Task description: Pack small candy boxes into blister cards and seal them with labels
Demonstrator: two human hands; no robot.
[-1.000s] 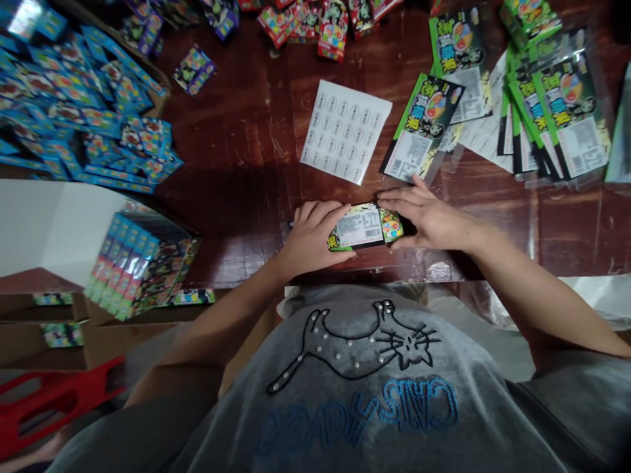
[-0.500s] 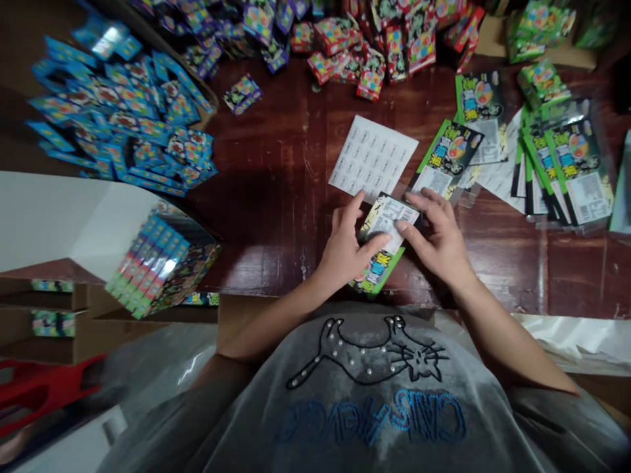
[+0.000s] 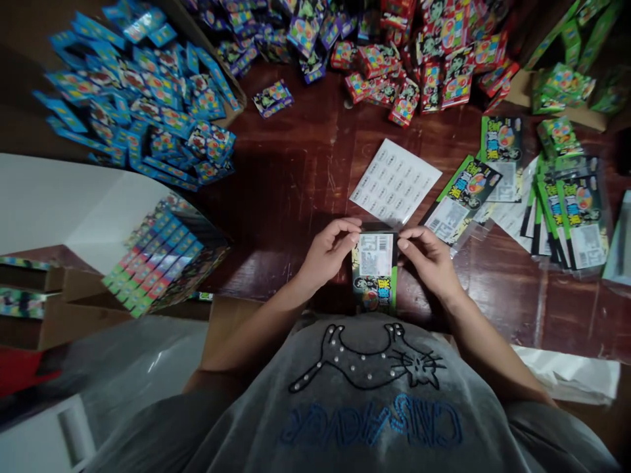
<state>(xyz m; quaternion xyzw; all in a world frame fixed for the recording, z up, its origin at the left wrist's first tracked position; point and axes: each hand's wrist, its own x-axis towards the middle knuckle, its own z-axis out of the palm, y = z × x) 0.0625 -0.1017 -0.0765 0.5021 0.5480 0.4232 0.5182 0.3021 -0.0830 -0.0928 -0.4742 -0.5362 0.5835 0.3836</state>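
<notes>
A flat black-and-green printed packaging card (image 3: 373, 286) with a white barcode label lies at the table's near edge, close to my shirt. At its upper left corner, my left hand (image 3: 329, 251) pinches the edge between thumb and fingers. My right hand (image 3: 430, 260) pinches the upper right corner in the same way. What looks like a clear plastic edge shows between the fingertips. Just beyond my hands is a white sheet of oval stickers (image 3: 396, 179). To its right rests a similar card (image 3: 462, 200), which seems to be in a clear sleeve.
More cards (image 3: 582, 210) lie overlapped at right. Heaps of blue boxes (image 3: 162, 112), purple boxes (image 3: 303, 33), red boxes (image 3: 444, 66) and green boxes (image 3: 562, 89) line the back. At left, an open display box (image 3: 158, 256) holds rows of coloured small boxes.
The card has turned from slanted to nearly upright in view and come nearer to me. My hands have shifted from lying over its face to pinching its upper corners.
</notes>
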